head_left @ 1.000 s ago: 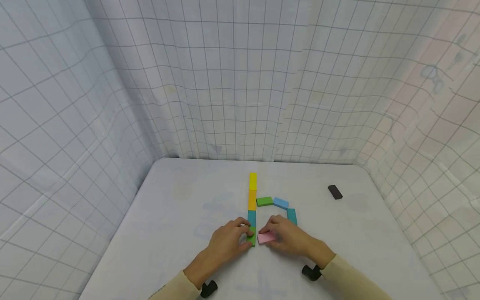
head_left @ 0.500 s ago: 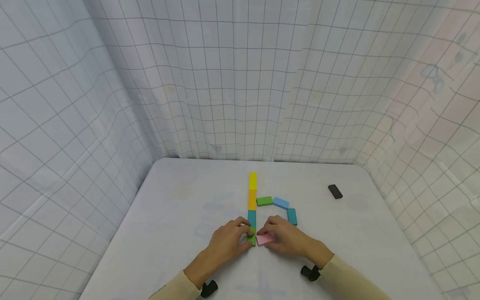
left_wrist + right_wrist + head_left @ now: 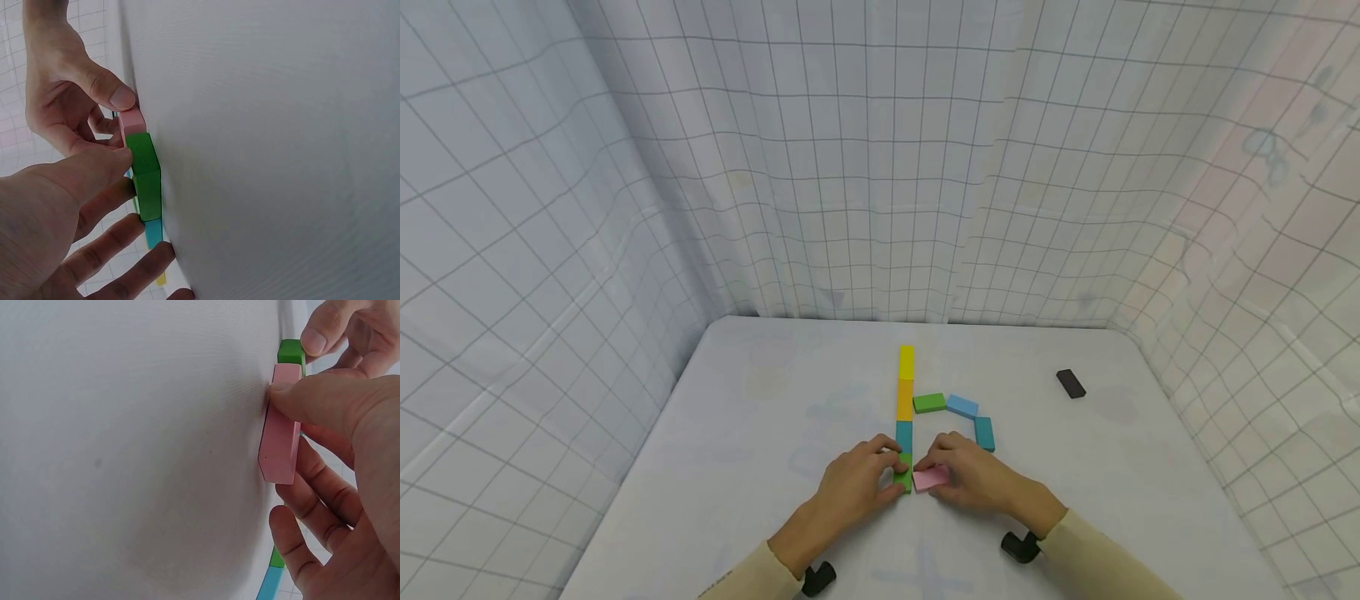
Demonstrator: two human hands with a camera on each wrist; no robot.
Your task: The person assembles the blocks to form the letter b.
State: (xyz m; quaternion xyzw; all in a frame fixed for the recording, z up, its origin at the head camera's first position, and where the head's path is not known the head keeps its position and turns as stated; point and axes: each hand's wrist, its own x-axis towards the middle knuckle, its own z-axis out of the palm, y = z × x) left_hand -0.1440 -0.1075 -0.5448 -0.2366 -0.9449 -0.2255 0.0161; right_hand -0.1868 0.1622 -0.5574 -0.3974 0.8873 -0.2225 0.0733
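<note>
My right hand [image 3: 970,472] pinches a pink block [image 3: 931,478] between thumb and fingers. The block lies across the line, its left end right at the lower green block [image 3: 902,481]. My left hand [image 3: 859,479] holds that green block, thumb [image 3: 119,159] at its near end and fingers along its side. Above it in the same straight column come a teal block [image 3: 903,435], an orange block [image 3: 905,400] and a yellow block [image 3: 907,363]. From the column's right side, a second green block [image 3: 929,402], a light blue block [image 3: 962,406] and another teal block [image 3: 984,434] curve round.
A black block [image 3: 1071,383] lies apart at the right of the white table [image 3: 760,392]. Grid-patterned white curtains [image 3: 880,208] rise behind the table and along both sides. Dark wrist-camera mounts [image 3: 1021,547] hang below the sleeves.
The pink block has slid slightly left in my right hand, narrowing the gap to the lower green block. My left hand stays in place.
</note>
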